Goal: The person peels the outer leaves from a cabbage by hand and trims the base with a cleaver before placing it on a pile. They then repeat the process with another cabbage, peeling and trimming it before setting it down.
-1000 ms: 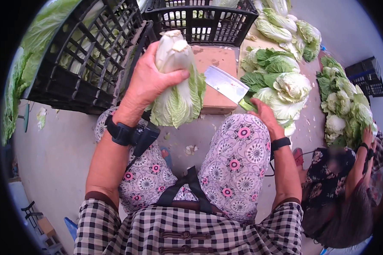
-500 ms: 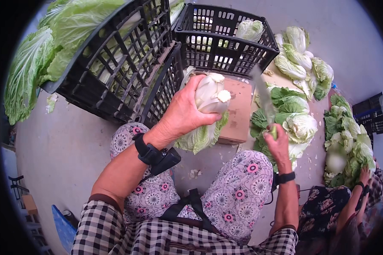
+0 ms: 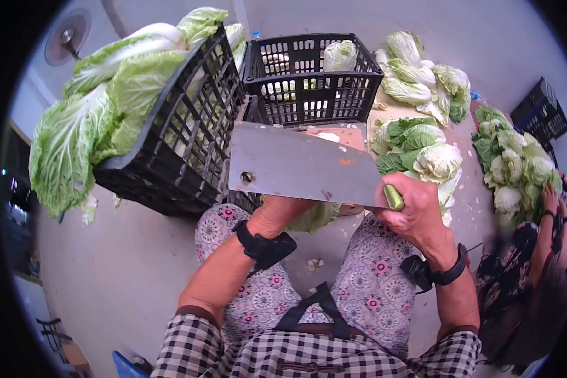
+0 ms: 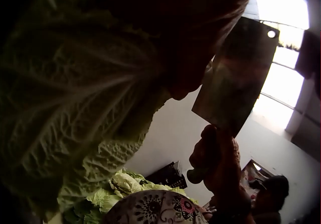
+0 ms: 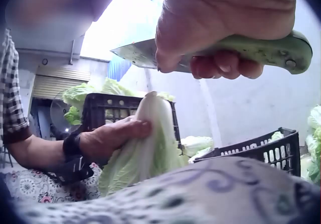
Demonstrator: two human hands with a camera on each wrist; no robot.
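In the head view my right hand [image 3: 416,211] grips a broad cleaver [image 3: 302,164] by its green handle [image 5: 261,53]. The blade is raised, spanning the space over my left hand [image 3: 283,211] and hiding much of it. From the right wrist view, the left hand [image 5: 113,138] holds a napa cabbage [image 5: 158,121] round its side, pale stem end up and leaves hanging down. The blade is above that stem end, apart from it. A large cabbage leaf [image 4: 90,98] fills the left side of the left wrist view, with the cleaver [image 4: 235,73] beyond the hand.
A black crate [image 3: 195,120] heaped with cabbages stands at left; another crate [image 3: 309,82] is behind. A reddish-brown block [image 3: 354,137] lies partly under the blade in view. Several cabbages [image 3: 435,160] lie at right, near another person's hand [image 3: 550,198]. Trimmings dot the floor.
My right hand has taken up the cleaver from the block and swung it leftward over the cabbage. The left hand has lowered the cabbage toward my knees, stem end still up.
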